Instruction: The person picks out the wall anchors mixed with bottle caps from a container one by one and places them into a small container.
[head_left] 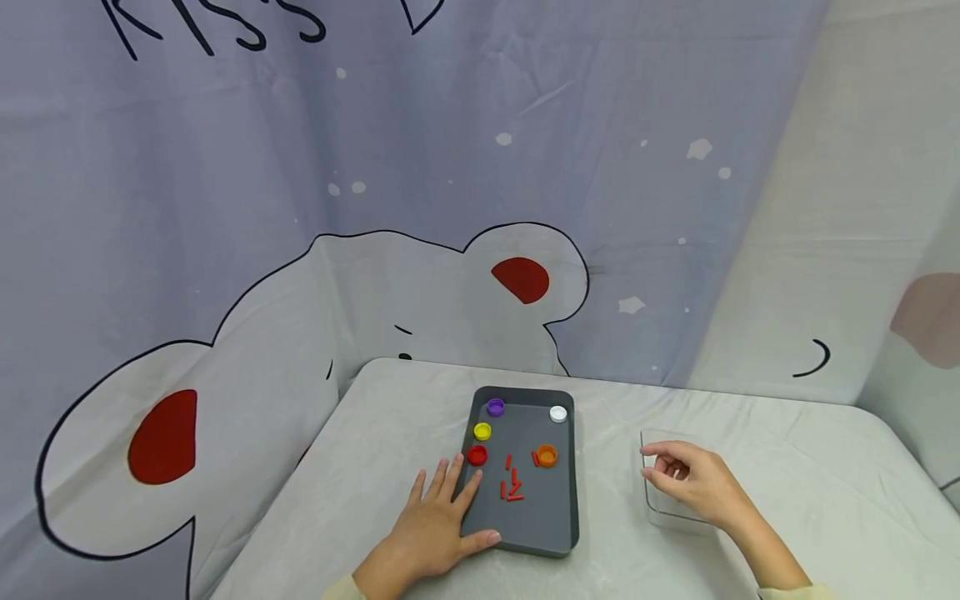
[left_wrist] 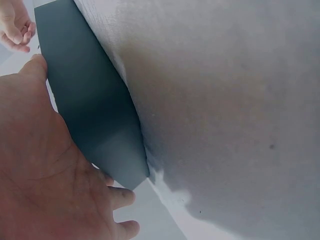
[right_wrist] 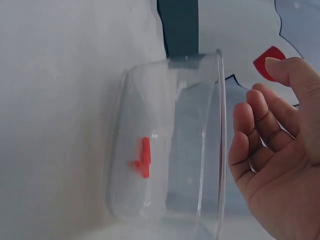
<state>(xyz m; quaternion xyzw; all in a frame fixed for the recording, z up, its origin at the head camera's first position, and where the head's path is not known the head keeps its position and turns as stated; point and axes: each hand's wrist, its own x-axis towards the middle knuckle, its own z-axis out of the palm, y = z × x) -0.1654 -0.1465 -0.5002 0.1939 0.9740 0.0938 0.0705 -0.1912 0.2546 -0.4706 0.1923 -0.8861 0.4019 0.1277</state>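
Observation:
My left hand lies with spread, straight fingers along the left rim of a dark grey tray, its thumb over the near edge. In the left wrist view, the palm is against the tray's outer wall. Several short red sticks lie loose on the tray floor. My right hand hovers at a clear plastic box, thumb apart from loosely bent fingers. Nothing shows between them. The right wrist view shows a few red pieces inside the box, beside the hand.
Small round caps stand in the tray: purple, yellow, red, white and orange. A white cloth covers the table. A printed curtain hangs behind it.

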